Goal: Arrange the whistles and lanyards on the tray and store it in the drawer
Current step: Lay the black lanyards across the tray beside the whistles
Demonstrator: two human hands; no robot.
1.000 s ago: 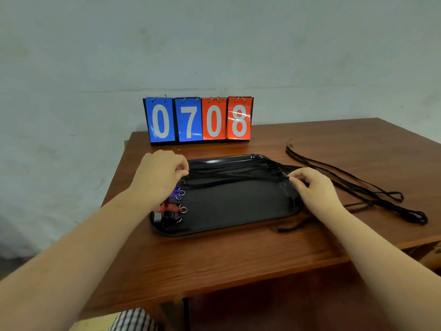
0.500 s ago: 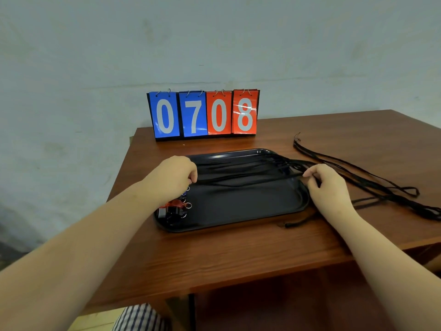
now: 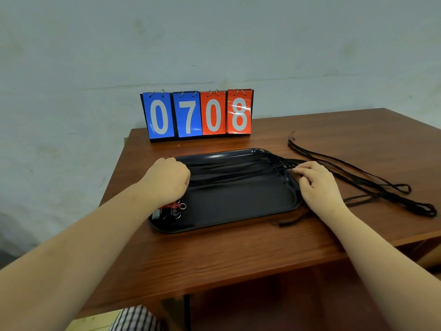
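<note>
Wooden table (image 3: pixel 238 254), bearing all items. Flip scoreboard (image 3: pixel 198 113) at the far edge, well beyond both hands; its cards read 0, 7 in blue and 0, 8 in red. No other writing is legible.

Black tray (image 3: pixel 238 211), long axis running left to right, lying between the two hands. Black lanyards (image 3: pixel 238 168) are stretched along that axis across the tray's far half, from the left hand (image 3: pixel 167 180) to the right hand (image 3: pixel 317 182). The left hand is clenched over their whistle ends; what it grips is hidden beneath the fist. The right hand pinches the strands where they cross the tray's right rim. A loose lanyard bundle (image 3: pixel 381 187) trails on the table beyond the right hand, away from the tray, nearer that hand than the left.

Whistles (image 3: pixel 171 210), one red and at least one dark, with split rings, lie on the tray directly nearside of the left fist.

Judged: the trailing cord to the right must next be folded leftward onto the tray. No drawer is visible.
</note>
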